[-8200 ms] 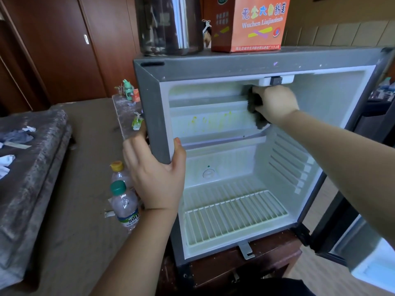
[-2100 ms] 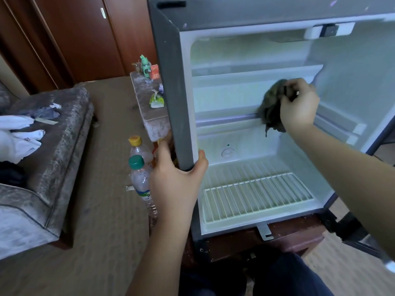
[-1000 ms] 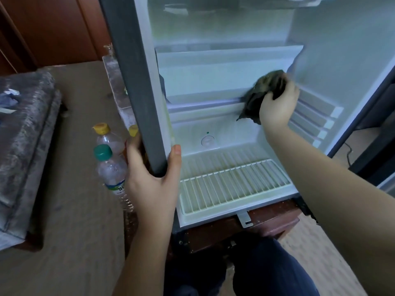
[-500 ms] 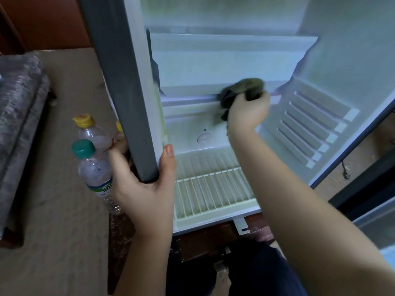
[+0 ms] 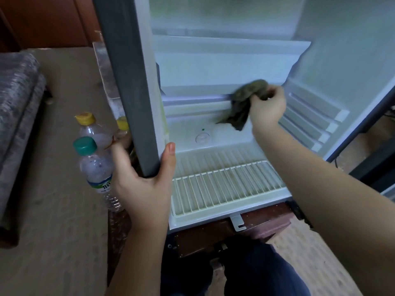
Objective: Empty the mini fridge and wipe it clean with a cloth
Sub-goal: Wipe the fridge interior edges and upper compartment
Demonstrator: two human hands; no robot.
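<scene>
The mini fridge (image 5: 128,82) stands open on a low wooden stand, its white interior holding only a white wire shelf (image 5: 226,186) at the bottom. My left hand (image 5: 145,182) grips the grey left front edge of the fridge, thumb inside. Inside, my right hand (image 5: 267,110) holds a dark crumpled cloth (image 5: 245,103) against the ledge under the freezer compartment, near the right wall. Part of the cloth hangs down below the ledge.
Three plastic bottles stand on the carpet left of the fridge: green cap (image 5: 94,167), yellow cap (image 5: 89,127), another yellow cap (image 5: 123,129) behind the fridge edge. A grey sofa (image 5: 17,107) lies far left. The fridge door (image 5: 380,159) hangs open at right.
My right hand has slid the cloth rightward along the ledge toward the right wall. My left hand keeps its hold on the fridge edge. The view shifted slightly.
</scene>
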